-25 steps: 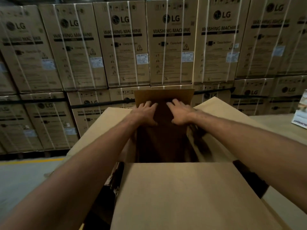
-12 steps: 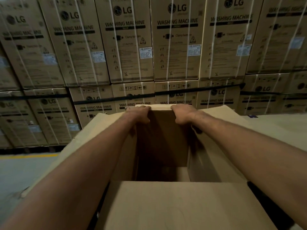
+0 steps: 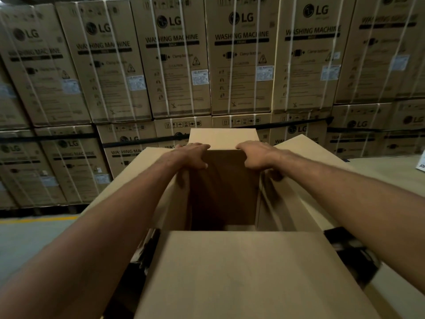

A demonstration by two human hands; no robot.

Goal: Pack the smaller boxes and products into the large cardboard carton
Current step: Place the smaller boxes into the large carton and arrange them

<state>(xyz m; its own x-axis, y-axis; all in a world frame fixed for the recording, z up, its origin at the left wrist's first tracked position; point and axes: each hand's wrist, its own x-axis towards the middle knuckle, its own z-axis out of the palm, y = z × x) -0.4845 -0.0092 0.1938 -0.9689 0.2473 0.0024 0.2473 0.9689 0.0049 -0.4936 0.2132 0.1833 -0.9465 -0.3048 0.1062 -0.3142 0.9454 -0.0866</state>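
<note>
Left hand (image 3: pixel 192 155) and right hand (image 3: pixel 257 155) both grasp the far flap (image 3: pixel 224 139) of the open cardboard carton (image 3: pixel 241 272).

stacked lg washing machine boxes (image 3: pixel 241 56) bound with white straps fill the background in two tiers; a yellow line (image 3: pixel 39 219) crosses the grey floor (image 3: pixel 34 245) at left.

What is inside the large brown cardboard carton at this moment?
The large brown cardboard carton shows dark inner walls and a pale strip at its bottom. The near flap covers the rest.
</note>
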